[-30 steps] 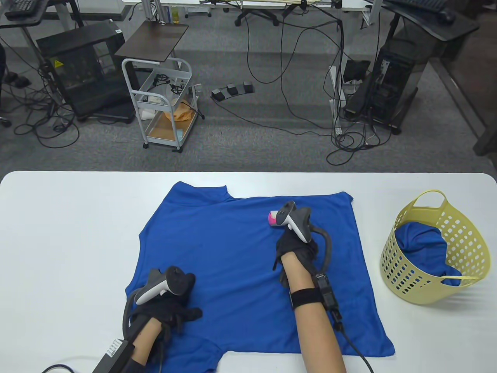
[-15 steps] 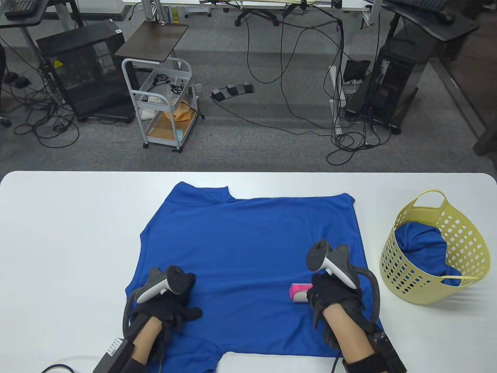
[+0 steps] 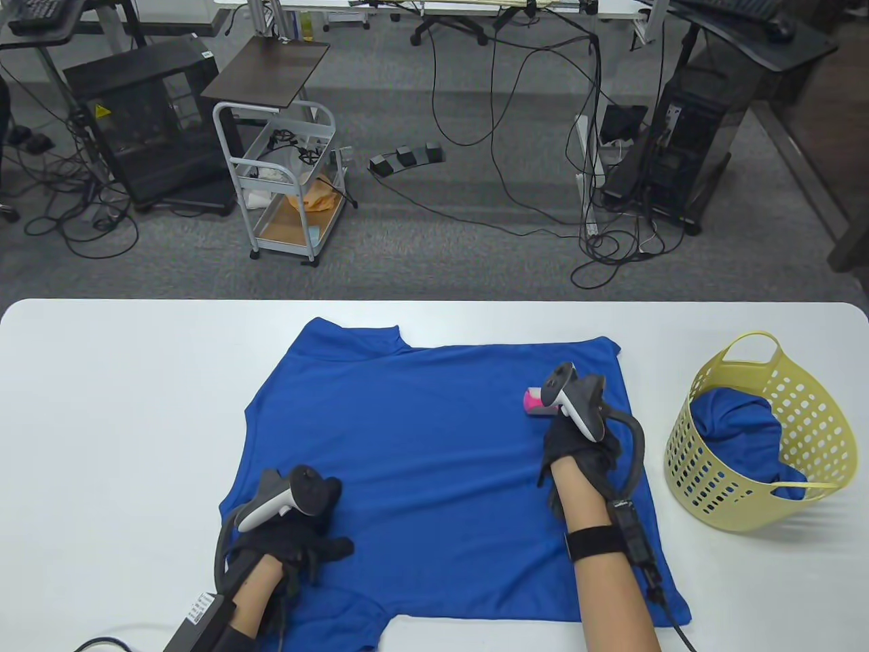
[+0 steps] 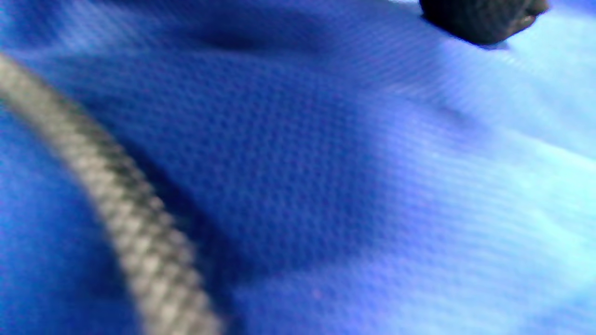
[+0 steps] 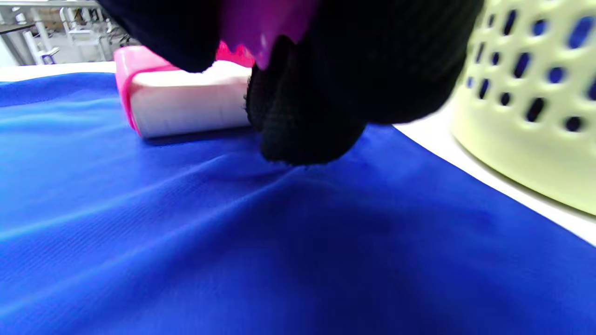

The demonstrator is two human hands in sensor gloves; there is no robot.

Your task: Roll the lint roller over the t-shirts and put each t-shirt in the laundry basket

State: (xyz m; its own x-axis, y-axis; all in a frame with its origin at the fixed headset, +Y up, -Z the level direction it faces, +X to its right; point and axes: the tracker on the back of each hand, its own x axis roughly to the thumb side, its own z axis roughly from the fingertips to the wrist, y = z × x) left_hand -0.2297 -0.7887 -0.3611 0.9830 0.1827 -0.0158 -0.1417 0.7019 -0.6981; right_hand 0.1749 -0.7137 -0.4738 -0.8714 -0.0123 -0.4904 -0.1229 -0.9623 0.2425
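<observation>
A blue t-shirt (image 3: 421, 462) lies spread flat on the white table (image 3: 122, 407). My right hand (image 3: 577, 441) grips a pink lint roller (image 3: 535, 402) whose white roll (image 5: 186, 109) rests on the shirt's far right part. My left hand (image 3: 299, 536) lies flat on the shirt's near left corner, fingers spread, pressing the cloth. The left wrist view is filled with blue fabric (image 4: 326, 186) and a grey cable (image 4: 116, 200). A yellow laundry basket (image 3: 760, 435) at the right holds another blue t-shirt (image 3: 736, 424).
The basket (image 5: 535, 93) stands close to the right of the shirt's edge. The table's far edge (image 3: 434, 302) runs just beyond the collar. Glove cables trail off the near edge by both wrists.
My right hand rolled the lint roller from the shirt's near right part back to its far right part. The left hand has stayed put.
</observation>
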